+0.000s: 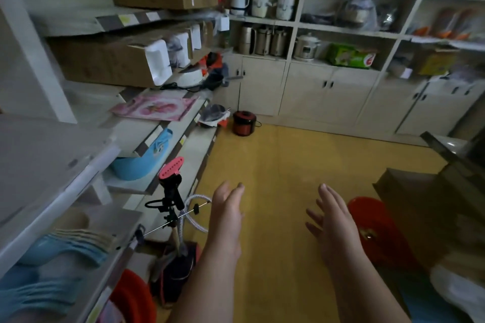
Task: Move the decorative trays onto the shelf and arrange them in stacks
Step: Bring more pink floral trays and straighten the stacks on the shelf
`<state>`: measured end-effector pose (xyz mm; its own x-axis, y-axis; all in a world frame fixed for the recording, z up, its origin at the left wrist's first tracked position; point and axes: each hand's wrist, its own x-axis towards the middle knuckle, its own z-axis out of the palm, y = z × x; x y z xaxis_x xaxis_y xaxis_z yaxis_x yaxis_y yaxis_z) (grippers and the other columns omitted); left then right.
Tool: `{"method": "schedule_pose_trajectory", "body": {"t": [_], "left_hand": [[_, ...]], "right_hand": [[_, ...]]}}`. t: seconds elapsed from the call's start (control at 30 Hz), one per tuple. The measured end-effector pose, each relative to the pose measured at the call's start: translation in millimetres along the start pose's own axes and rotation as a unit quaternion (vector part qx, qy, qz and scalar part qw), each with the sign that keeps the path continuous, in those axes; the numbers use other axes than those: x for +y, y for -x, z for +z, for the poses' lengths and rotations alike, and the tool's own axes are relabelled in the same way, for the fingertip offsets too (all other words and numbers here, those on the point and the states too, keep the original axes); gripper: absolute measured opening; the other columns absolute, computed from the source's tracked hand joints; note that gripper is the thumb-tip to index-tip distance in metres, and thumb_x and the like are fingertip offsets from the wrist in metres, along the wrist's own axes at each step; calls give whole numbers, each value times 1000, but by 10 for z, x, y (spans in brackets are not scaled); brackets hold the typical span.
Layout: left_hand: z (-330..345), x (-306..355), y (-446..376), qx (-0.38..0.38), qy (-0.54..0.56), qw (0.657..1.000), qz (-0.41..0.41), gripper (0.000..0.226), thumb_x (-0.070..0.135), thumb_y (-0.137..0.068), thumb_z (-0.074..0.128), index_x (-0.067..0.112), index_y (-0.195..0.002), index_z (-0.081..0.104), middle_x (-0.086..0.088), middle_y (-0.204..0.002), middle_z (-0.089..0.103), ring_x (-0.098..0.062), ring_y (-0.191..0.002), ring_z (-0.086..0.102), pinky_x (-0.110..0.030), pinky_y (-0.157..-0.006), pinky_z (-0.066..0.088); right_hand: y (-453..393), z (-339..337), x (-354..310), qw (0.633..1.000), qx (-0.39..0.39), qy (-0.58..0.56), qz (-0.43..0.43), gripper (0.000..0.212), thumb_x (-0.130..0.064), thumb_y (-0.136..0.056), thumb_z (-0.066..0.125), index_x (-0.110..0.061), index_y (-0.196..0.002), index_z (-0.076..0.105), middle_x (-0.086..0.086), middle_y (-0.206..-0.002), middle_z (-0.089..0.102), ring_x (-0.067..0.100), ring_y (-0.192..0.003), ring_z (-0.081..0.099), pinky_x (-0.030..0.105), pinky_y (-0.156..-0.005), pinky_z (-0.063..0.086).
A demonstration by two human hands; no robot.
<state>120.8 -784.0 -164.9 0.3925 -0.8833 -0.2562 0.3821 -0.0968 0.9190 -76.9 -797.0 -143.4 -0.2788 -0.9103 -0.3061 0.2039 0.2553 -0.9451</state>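
Near the bottom of the view, both hands are reaching forward over the yellow floor [301,165] with nothing in them. The left hand [227,214] is extending with fingers straight and close together; the right hand [333,228] is spreading its fingers loosely, palm down. Neither is touching anything, which suggests the person is moving between pickups rather than carrying.

On the left, a pink decorative tray [154,107] is lying flat on a middle board of the white shelf unit [86,176], overhanging its front edge slightly. Blue trays [65,252] are sitting stacked on a lower board at near left, with beige ones above them, so stacking appears to be partly under way. A blue tub [143,160] is resting tilted on the board between.

A red basin [378,231] is sitting on the floor just right of the right hand, beside a dark cardboard box [420,204]; whether further trays are lying there cannot be told. A garment steamer [172,186] is standing close to the shelf front, near the left forearm, and is posing a snag risk during the next carry.
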Motion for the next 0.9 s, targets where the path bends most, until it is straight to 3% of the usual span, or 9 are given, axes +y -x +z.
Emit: {"method": "schedule_pose_trajectory", "body": {"t": [0.13,0.37,0.5,0.63,0.9], "left_hand": [[86,-91,-535,2,3,999,-33,51,35,-107,61,28,-156,50,4,-152,56,-22,-139,55,-39,-96,48],[526,-228,-1340,0,-27,998,-65,53,38,-107,61,28,-158,48,3,-153,55,-23,-138,56,-41,-96,50],[1043,-253,-1841,-23,-42,998,-48,57,36,-109,60,28,-162,42,3,-156,52,-21,-138,52,-43,-106,47],[1612,-274,-2425,-27,-69,996,-45,56,37,-108,62,31,-161,44,3,-154,53,-18,-128,54,-41,-103,48],[2401,9,-3737,58,-88,994,-1,53,33,-109,61,25,-159,47,-2,-155,54,-23,-133,56,-44,-102,51]], "right_hand": [[-425,133,79,999,28,-6,24,39,-57,-98,69,-49,-135,59,-5,-149,57,28,-120,65,55,-107,52],[-1265,212,69,993,96,4,66,39,-57,-100,67,-43,-136,62,0,-143,61,29,-115,68,48,-94,57],[-1966,270,-88,995,77,-4,66,47,-58,-99,67,-43,-143,60,-2,-146,59,28,-115,67,49,-97,57],[-2849,364,-294,998,28,-21,58,53,-60,-100,64,-41,-148,56,-1,-150,58,27,-118,66,54,-105,55],[-4536,910,-899,994,-75,-51,65,56,-61,-103,58,-36,-153,55,1,-149,59,26,-120,66,53,-108,53]]}}
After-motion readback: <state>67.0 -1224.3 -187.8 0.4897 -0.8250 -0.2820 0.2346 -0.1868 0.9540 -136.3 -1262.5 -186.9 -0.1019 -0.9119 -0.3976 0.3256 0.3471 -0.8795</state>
